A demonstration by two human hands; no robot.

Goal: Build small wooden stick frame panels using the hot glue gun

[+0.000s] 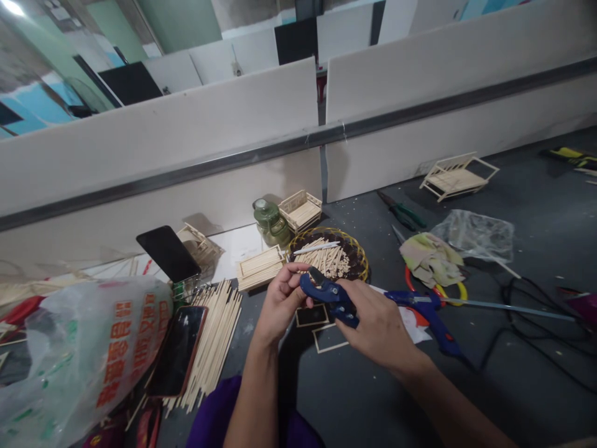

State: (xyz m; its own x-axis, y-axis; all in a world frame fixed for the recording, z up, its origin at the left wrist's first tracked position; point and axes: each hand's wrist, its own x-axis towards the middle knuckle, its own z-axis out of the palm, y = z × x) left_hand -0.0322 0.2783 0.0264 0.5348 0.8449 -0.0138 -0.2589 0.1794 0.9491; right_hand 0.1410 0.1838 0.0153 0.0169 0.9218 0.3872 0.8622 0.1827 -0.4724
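My right hand [380,320] is wrapped around the handles of a dark blue hand cutter [333,300] with a black head. My left hand [277,311] is closed at the cutter's head, thumb and fingertips together; whatever they pinch is hidden or too small to name. Below the hands, two thin rectangular frames of wooden sticks lie on the dark table: a small frame [312,323] and a larger frame [318,350], partly covered by my right hand. Just beyond, a woven basket [364,252] holds short cut sticks [329,258] and a white pen-like tool.
Long sticks [214,342], a phone [180,351] and a plastic bag [93,348] are at left. A green jar [270,223] stands behind. At right lie a blue glue gun [426,311], a cloth [431,258], pliers [405,213] and a miniature stick bench [459,179].
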